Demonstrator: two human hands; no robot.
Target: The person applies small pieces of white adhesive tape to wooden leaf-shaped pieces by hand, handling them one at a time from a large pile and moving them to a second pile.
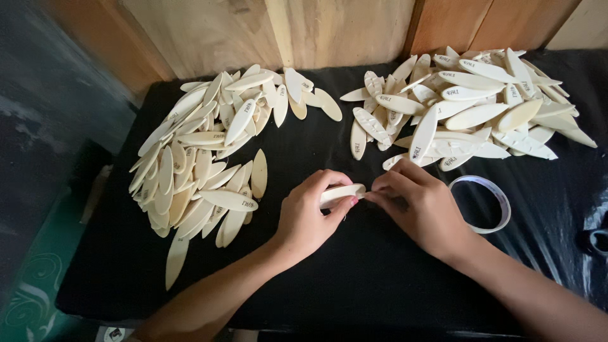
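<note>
My left hand (pixel 308 215) grips a pale oval wooden piece (pixel 341 193) over the black cloth-covered table (pixel 329 278). My right hand (pixel 423 206) pinches that same piece at its right tip, fingers closed together. A large pile of similar oval wooden pieces (pixel 202 158) lies to the left of my hands. A second pile of them (pixel 462 107) lies at the back right, just beyond my right hand. A roll of clear tape (pixel 491 204) lies flat on the cloth right beside my right hand.
Wooden boards (pixel 304 28) stand upright behind the table. A dark floor with a green patterned mat (pixel 31 297) shows at the left. A small dark object (pixel 598 240) sits at the right edge.
</note>
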